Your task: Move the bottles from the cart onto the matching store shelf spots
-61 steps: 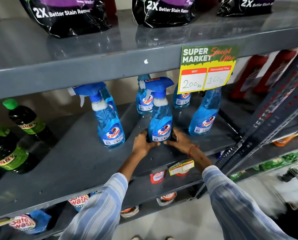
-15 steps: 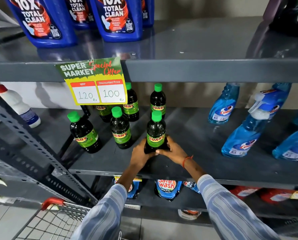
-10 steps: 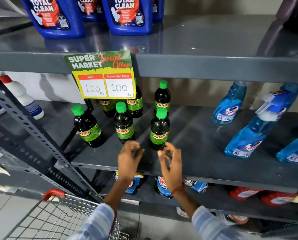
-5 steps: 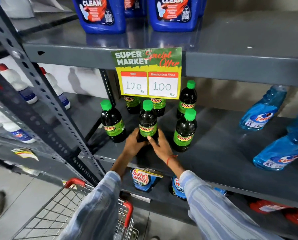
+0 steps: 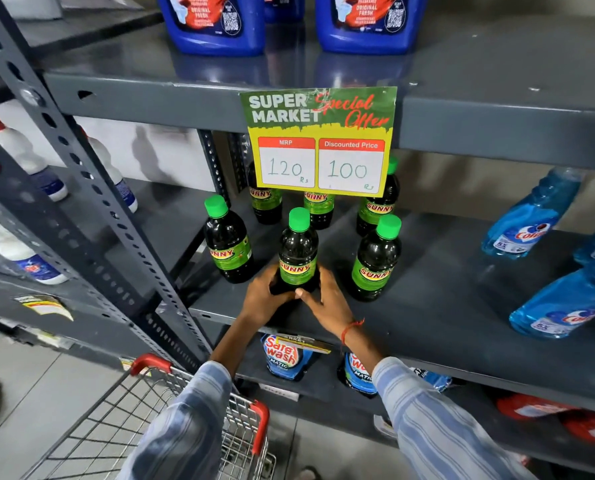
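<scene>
A dark bottle with a green cap and green "Sunny" label stands upright near the front of the grey middle shelf. My left hand and my right hand wrap its base from both sides. Two matching bottles flank it, one to the left and one to the right. Three more stand behind, partly hidden by the price sign. The wire cart with red corners is below my left sleeve; its contents are hidden.
Blue spray bottles lie and stand at the shelf's right. Blue detergent jugs sit on the shelf above. A perforated grey upright runs diagonally at the left, with white bottles beyond it. Pouches fill the shelf below.
About a second ago my hands let go of the right front bottle and moved left. Both hands closed on the middle front bottle and still hold it. The view has shifted left.
</scene>
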The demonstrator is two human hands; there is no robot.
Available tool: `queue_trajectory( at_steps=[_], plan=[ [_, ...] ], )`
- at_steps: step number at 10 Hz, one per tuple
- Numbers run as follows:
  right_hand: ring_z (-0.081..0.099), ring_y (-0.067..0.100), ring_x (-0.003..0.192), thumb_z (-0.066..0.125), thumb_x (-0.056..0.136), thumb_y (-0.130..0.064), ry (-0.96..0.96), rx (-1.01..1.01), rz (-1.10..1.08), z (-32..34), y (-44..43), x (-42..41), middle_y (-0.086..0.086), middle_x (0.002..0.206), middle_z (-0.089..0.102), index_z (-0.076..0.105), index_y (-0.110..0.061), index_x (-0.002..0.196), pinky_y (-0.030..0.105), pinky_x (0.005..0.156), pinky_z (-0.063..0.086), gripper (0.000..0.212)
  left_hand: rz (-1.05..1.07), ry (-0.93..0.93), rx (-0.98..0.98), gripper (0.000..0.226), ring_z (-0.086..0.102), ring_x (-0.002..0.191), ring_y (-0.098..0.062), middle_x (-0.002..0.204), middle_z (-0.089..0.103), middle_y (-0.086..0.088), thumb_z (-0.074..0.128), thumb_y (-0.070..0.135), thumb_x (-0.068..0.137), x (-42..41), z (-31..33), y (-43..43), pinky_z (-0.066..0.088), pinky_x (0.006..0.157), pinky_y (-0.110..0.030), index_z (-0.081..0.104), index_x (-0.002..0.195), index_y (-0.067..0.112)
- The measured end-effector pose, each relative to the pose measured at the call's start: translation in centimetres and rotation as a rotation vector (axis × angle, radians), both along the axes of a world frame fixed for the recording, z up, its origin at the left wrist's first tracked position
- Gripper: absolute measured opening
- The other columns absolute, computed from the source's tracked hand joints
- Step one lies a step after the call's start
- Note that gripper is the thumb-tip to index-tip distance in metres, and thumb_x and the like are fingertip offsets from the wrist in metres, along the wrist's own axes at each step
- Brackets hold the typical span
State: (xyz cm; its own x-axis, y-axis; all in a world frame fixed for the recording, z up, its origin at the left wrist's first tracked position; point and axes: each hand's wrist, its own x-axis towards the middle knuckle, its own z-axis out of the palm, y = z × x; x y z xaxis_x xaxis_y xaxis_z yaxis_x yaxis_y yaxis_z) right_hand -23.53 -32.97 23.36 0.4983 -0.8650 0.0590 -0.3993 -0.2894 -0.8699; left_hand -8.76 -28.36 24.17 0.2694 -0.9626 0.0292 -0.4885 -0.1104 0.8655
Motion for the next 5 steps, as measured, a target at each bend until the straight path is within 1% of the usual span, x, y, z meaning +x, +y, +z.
queue_trajectory(
  at_steps=[2,4,5],
  plan=[
    [0.037,0.023,0.134,0.063,0.087,-0.022,0.027,-0.013,-0.018,0.3,0.3,0.0,0.016,0.142,0.042,0.031,-0.004,0.14,0.017,0.104,0.025,0.065,-0.002,0.001,0.002,0.064,0.058,0.117,-0.022,0.125,0.063,-0.011,0.078,0.011,0.069,-0.1,0.3,0.3,0.046,0.102,-0.046,0.051,0.128,0.007],
    [0.036,0.026,0.135,0.062,0.087,-0.019,0.025,-0.016,0.006,1.0,0.6,0.0,0.017,0.143,0.04,0.028,-0.003,0.141,0.02,0.106,0.025,0.066,-0.025,-0.01,0.027,0.073,0.055,0.121,-0.024,0.13,0.06,-0.012,0.079,0.015,0.069,-0.1,0.1,0.5,0.044,0.103,-0.047,0.044,0.133,0.009],
    [0.033,0.029,0.138,0.06,0.088,-0.02,0.121,0.029,-0.009,1.7,1.2,-0.8,0.019,0.148,0.032,0.019,-0.002,0.145,0.03,0.113,0.028,0.072,0.005,-0.084,0.145,0.072,0.056,0.12,-0.028,0.128,0.061,-0.013,0.079,0.02,0.069,-0.6,0.5,1.1,0.045,0.102,-0.043,0.044,0.131,0.009]
  ],
)
